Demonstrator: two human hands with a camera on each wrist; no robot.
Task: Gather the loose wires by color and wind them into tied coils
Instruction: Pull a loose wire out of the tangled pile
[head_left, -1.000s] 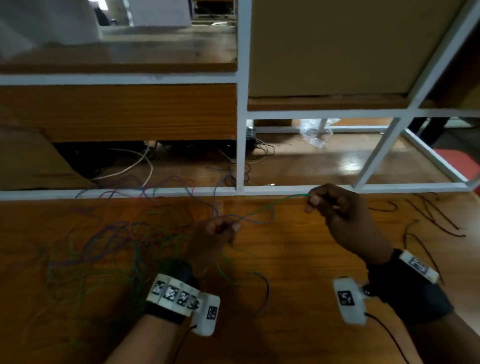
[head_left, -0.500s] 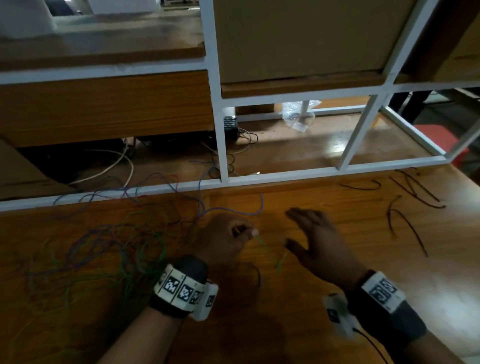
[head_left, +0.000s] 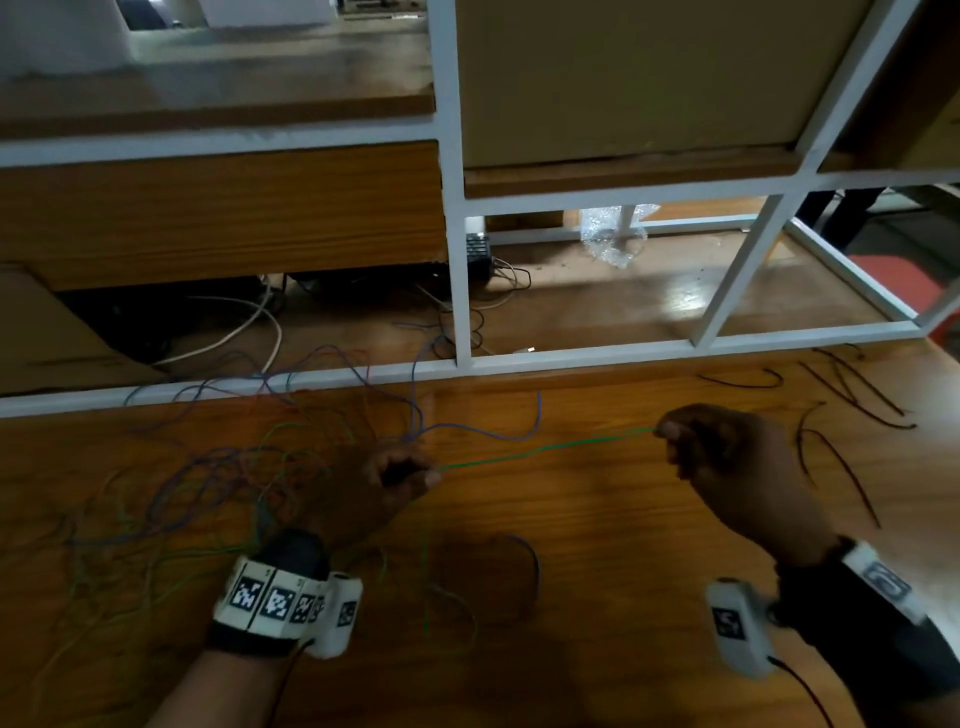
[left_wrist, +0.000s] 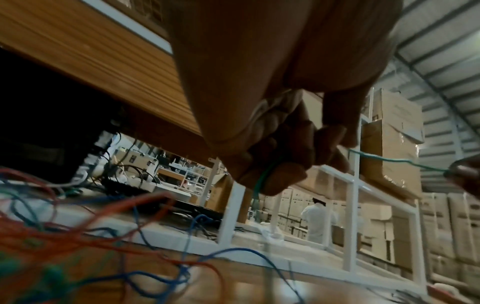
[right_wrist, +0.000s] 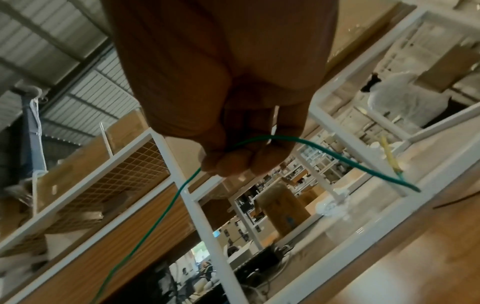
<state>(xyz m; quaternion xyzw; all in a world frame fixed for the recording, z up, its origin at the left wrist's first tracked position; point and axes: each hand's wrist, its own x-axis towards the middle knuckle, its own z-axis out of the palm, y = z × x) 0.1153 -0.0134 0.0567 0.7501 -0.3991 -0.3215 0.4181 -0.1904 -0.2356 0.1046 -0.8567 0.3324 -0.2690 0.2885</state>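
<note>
Head: both hands (head_left: 395, 483) on green wire (head_left: 545, 449)

Head view: taken from above, facing forward and down over the brown wooden tabletop (head_left: 597, 519) toward the white metal shelf frame (head_left: 460, 260). Left wrist view: set low and close under the left hand (left_wrist: 272, 144), facing the frame. Right wrist view: likewise close under the right hand (right_wrist: 228, 123). The thin green wire (head_left: 545, 448) is shared by all three.

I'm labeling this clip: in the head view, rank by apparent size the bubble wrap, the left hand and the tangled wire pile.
1. tangled wire pile
2. left hand
3. bubble wrap
The bubble wrap sits farther from the camera, so its place is less sure.
</note>
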